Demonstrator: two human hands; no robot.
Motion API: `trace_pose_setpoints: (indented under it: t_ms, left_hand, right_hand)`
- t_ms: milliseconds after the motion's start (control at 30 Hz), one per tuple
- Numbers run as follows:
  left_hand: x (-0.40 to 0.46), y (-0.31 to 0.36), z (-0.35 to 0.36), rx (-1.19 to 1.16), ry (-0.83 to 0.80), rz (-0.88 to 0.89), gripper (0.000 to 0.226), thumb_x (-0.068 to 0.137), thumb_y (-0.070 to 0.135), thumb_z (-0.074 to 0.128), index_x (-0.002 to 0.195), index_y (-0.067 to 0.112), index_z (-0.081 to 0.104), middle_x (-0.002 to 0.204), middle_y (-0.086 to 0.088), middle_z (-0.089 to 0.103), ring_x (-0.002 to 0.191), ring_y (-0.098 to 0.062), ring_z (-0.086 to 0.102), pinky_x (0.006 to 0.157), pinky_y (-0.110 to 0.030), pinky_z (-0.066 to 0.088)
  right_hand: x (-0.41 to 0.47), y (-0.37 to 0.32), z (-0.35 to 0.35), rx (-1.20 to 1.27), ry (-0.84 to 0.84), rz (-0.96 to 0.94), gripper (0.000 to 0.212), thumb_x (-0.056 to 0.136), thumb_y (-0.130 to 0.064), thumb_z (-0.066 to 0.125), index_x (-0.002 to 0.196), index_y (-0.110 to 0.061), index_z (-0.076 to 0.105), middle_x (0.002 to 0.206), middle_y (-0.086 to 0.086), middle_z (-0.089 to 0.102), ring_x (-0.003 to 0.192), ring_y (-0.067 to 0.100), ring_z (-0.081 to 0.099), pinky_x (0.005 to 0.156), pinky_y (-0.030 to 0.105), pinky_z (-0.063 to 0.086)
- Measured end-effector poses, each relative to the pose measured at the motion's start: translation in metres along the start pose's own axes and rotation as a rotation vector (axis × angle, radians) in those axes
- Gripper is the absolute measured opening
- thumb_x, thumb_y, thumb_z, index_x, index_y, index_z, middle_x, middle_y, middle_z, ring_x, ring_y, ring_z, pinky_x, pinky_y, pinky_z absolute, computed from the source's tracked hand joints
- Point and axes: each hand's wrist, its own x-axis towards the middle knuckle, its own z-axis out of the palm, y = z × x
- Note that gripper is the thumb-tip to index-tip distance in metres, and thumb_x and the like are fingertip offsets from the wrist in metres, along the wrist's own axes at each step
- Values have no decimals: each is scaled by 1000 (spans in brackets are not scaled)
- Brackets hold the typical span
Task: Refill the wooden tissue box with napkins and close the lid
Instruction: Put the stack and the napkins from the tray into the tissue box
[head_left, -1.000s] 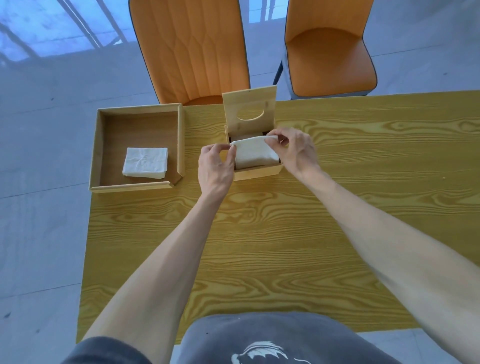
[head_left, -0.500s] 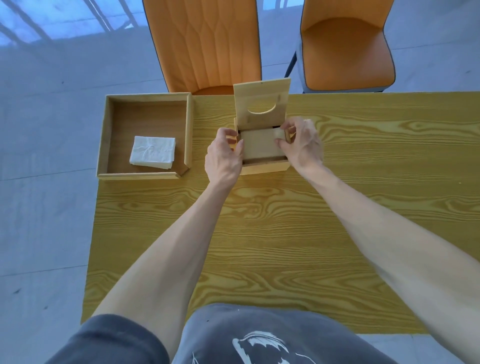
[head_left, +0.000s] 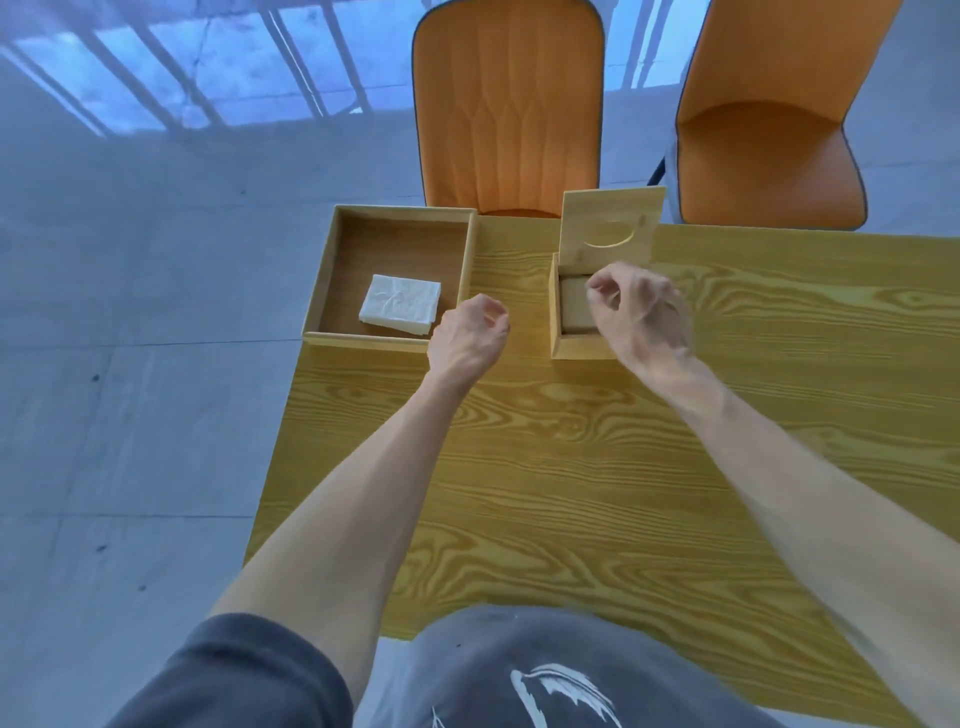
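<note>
Pale wood makes up the tissue box (head_left: 581, 347), which sits under and just ahead of my right hand (head_left: 641, 317) on the yellow grained table (head_left: 571, 467); its hinged lid (head_left: 612, 228) stands upright at the far side, beyond my fingertips, with a curved slot cut through it; inside the box, to the left of my right knuckles, I can see the flat top of a stack of napkins (head_left: 574, 306), shaded to a dull beige and lying below the rim; my right hand hovers over the box's right half with the fingers loosely curled and thumb and forefinger drawn near each other, holding nothing that I can make out; my left hand (head_left: 467, 335) floats to the left of the box, well apart from it, fingers bent inward in a slack half-fist and empty; just beyond and to the left of that hand is a shallow wooden tray (head_left: 332, 270) with a darker brown floor, its near rim right beside my left knuckles; a white folded pack of napkins (head_left: 399, 303) lies in the tray's near right part, crinkled on top, a little way left of my left fingers; past the table's far edge stand two orange chairs (head_left: 506, 104).
</note>
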Motion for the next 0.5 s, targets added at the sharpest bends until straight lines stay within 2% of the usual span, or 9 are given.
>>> trace_pose_setpoints:
  t_ms: [133,200,300,500]
  left_hand:
    - [4,-32,-31,41,-67,-40,29,95,37,55,118,22,66,120,1,69,108,-21,65,91,-37,51]
    - [8,-49,-47,50,-84,-75,31,94,38,56,119,23,66,122,0,68,109,-22,64,87,-35,49]
    - [16,-73,-69,50,-84,-111,33,93,40,55,121,25,64,125,-3,67,110,-23,64,92,-39,51]
    - [47,-110,-104,54,-66,-136,35,93,38,55,123,21,64,126,-5,67,110,-25,64,95,-41,52]
  right_hand:
    - [-1,-42,14,59,-200,65,19,93,-31,58,103,-21,72,96,-4,74,88,18,70,63,27,52]
    - [1,-60,24,92,-300,92,22,93,-31,59,106,-19,72,102,0,74,93,20,69,71,30,55]
    - [6,-86,43,93,-420,123,26,92,-33,59,110,-17,71,109,3,72,101,23,67,87,37,56]
    - [25,-134,84,213,-527,277,31,90,-31,60,115,-15,69,118,7,69,99,26,68,91,41,55]
